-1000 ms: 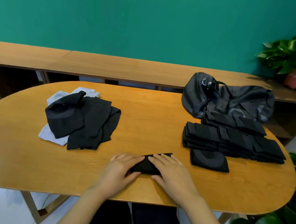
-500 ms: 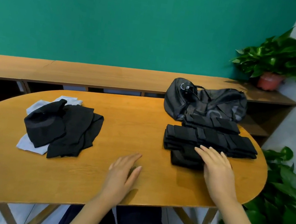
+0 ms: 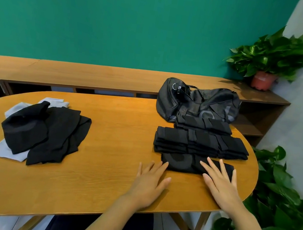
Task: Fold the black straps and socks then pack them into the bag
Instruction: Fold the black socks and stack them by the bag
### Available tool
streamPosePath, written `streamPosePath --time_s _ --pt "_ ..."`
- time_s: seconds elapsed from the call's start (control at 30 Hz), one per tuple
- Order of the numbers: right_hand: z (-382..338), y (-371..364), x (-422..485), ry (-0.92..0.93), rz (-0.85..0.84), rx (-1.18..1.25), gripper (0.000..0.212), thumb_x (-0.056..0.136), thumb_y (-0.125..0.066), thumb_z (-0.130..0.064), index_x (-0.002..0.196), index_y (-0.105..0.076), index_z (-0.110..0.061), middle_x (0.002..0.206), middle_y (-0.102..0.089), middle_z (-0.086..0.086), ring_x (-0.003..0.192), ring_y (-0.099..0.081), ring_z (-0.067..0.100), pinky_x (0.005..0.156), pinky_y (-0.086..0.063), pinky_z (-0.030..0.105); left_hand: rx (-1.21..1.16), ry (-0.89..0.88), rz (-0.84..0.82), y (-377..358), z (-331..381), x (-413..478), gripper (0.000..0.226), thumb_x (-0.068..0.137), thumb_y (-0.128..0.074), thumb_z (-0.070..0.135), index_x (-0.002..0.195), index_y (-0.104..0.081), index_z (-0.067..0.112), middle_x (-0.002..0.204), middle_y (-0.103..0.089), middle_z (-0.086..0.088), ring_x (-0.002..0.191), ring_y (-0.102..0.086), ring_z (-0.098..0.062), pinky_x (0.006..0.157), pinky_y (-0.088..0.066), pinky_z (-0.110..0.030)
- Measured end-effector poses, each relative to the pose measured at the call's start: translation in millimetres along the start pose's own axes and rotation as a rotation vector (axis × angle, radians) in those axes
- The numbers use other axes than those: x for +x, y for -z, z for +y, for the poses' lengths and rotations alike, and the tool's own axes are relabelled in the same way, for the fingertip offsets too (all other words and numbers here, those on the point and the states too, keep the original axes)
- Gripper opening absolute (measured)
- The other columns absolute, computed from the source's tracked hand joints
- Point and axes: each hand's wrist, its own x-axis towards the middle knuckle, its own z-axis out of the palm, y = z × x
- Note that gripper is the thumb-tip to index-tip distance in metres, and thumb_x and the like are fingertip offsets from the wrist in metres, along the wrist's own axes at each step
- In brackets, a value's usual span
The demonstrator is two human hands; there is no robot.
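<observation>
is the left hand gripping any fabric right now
No, the left hand lies open and flat on the table, fingers straight, beside the folded black piece.

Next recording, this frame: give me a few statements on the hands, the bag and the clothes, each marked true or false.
1. The right hand lies flat, fingers straight, on a folded black piece. True.
2. The bag lies at the left end of the table. False: it lies at the far right, behind the folded stack.
3. The loose pile mixes black and light grey pieces. True.
4. The left hand grips a sock from the pile. False: it lies open on the table near the folded black piece and holds nothing.
</observation>
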Motion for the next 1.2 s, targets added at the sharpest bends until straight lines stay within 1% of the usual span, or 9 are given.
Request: streamPosePath --time_s 0.13,0.23,0.33,0.4,0.53,0.67,0.83,1.03,1.2 --pt "-4.3 6.5 7.4 0.025 0.03 -0.027 0.065 0.087 -0.001 -0.073 0.143 -0.026 -0.051 0.155 -0.005 -0.028 0.147 0.014 0.003 0.11 0.027 0.036 0.007 -0.016 0.015 2.0 -2.4 3.0 0.056 0.101 -0.02 0.056 0.154 -0.014 0.038 0.161 -0.016 0.012 0.149 -0.001 -0.011 0.117 0.017 -0.046" --pt "-13.8 8.0 7.5 -0.009 0.204 -0.166 0.067 0.094 -0.005 -0.066 0.129 -0.055 -0.038 0.149 -0.04 -0.014 0.141 -0.03 0.016 0.115 -0.014 0.047 -0.011 0.028 0.068 14.0 -10.0 0.3 0.055 0.101 -0.02 0.055 0.153 -0.018 0.038 0.16 -0.017 0.013 0.149 -0.002 -0.011 0.118 0.015 -0.048" --pt "-28.3 -0.5 0.1 -0.113 0.303 -0.251 0.062 0.095 -0.017 -0.058 0.12 -0.065 -0.03 0.13 -0.06 -0.005 0.119 -0.052 0.024 0.093 -0.04 0.045 -0.06 0.048 0.094 27.4 -18.5 -6.1 0.053 0.101 -0.021 0.055 0.152 -0.021 0.039 0.159 -0.021 0.014 0.148 -0.006 -0.011 0.119 0.01 -0.048" --pt "-31.8 -9.3 -2.4 -0.166 0.275 -0.237 0.064 0.096 -0.015 -0.06 0.126 -0.062 -0.028 0.136 -0.058 -0.004 0.126 -0.05 0.025 0.098 -0.039 0.047 -0.112 0.028 0.051 31.7 -18.5 -8.3 0.054 0.101 -0.021 0.055 0.152 -0.022 0.038 0.157 -0.025 0.013 0.148 -0.008 -0.01 0.119 0.011 -0.047" --pt "-33.8 -6.2 1.6 -0.244 0.155 -0.11 0.066 0.092 -0.012 -0.062 0.135 -0.047 -0.026 0.154 -0.036 -0.006 0.146 -0.024 0.021 0.117 -0.018 0.051 -0.184 0.014 -0.058 21.3 -7.5 -0.1 0.06 0.1 -0.019 0.059 0.153 -0.021 0.032 0.158 -0.028 0.007 0.148 -0.009 -0.011 0.117 0.017 -0.044" --pt "-36.8 -2.1 -0.3 -0.328 0.146 -0.119 0.055 0.097 -0.021 -0.059 0.135 -0.043 -0.027 0.156 -0.034 -0.005 0.147 -0.019 0.028 0.118 -0.009 0.053 -0.161 0.017 -0.075 6.6 10.7 8.6 0.065 0.099 -0.018 0.061 0.154 -0.02 0.026 0.158 -0.027 0.003 0.149 -0.007 -0.013 0.116 0.019 -0.043" --pt "-28.4 7.7 -4.0 -0.435 0.144 -0.045 0.073 0.087 -0.012 -0.066 0.141 -0.038 -0.024 0.157 -0.031 -0.001 0.148 -0.014 0.03 0.117 -0.005 0.056 -0.119 -0.038 -0.104 -2.8 33.6 18.0 0.065 0.099 -0.016 0.06 0.155 -0.02 0.027 0.159 -0.026 0.003 0.149 -0.005 -0.013 0.116 0.021 -0.046" --pt "-30.4 12.9 -1.5 -0.319 0.13 -0.086 0.065 0.094 -0.015 -0.062 0.15 -0.027 -0.03 0.163 -0.013 -0.008 0.15 0.002 0.02 0.117 0.0 0.058 -0.062 -0.05 -0.038 -2.0 37.8 27.0 0.059 0.1 -0.018 0.059 0.153 -0.021 0.033 0.158 -0.027 0.009 0.149 -0.008 -0.016 0.115 0.019 -0.053" --pt "-76.8 11.5 13.1 -0.094 0.136 -0.146 0.077 0.089 0.005 -0.07 0.151 -0.024 -0.034 0.161 -0.016 -0.014 0.15 0.002 0.011 0.12 0.0 0.049 -0.052 0.042 0.173 28.9 2.3 22.8 0.05 0.102 -0.023 0.052 0.147 -0.034 0.034 0.15 -0.039 0.012 0.144 -0.022 -0.013 0.119 0.007 -0.051"
